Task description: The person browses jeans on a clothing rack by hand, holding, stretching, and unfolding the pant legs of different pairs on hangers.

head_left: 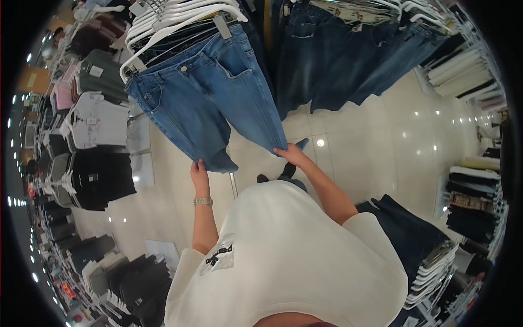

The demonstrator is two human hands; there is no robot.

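Note:
Blue jeans (201,90) hang by clips from a white hanger (182,34) at the front of a rack, with their waistband towards the top of the view. My left hand (200,170) pinches the outer edge of one leg low down, a silver watch (203,201) on its wrist. Further right, my right hand (291,154) grips the outer edge of the other leg near its lower end. Between my hands the two legs hang apart, and one lower end folds inward near my left hand.
Darker jeans (332,60) hang at the upper right. Racks of tops and black garments (103,177) line the left side. More dark jeans (406,223) hang at the lower right, beside white hangers (433,278). Shiny floor tiles (365,141) show between the racks.

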